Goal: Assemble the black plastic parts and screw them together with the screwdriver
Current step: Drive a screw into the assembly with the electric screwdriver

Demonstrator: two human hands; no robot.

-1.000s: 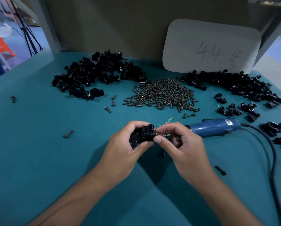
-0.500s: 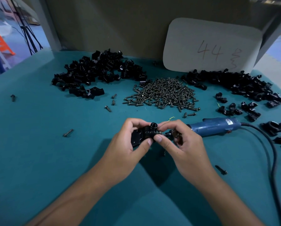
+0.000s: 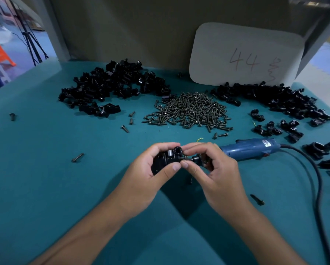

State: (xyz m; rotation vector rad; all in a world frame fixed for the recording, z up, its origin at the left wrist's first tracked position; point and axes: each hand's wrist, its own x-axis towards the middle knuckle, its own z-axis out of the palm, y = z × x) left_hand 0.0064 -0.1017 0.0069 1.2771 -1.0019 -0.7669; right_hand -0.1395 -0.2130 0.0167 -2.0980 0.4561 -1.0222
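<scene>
My left hand (image 3: 150, 173) grips a black plastic assembly (image 3: 166, 159) just above the teal table (image 3: 45, 178). My right hand (image 3: 214, 173) holds the front end of the blue electric screwdriver (image 3: 250, 149), thumb and forefinger pinching near its bit. The bit meets a screw at the right side of the assembly. The screwdriver's body points right, and its black cable (image 3: 313, 178) curves toward the near right.
A heap of screws (image 3: 191, 111) lies at the centre back, between piles of black parts at the left (image 3: 110, 87) and right (image 3: 271, 98). Loose screws (image 3: 77, 157) (image 3: 257, 199) are scattered about. A white card marked "44" (image 3: 244, 56) leans on the back wall.
Both hands with the assembly and screwdriver have shifted slightly up and away from me. The grip on each is unchanged.
</scene>
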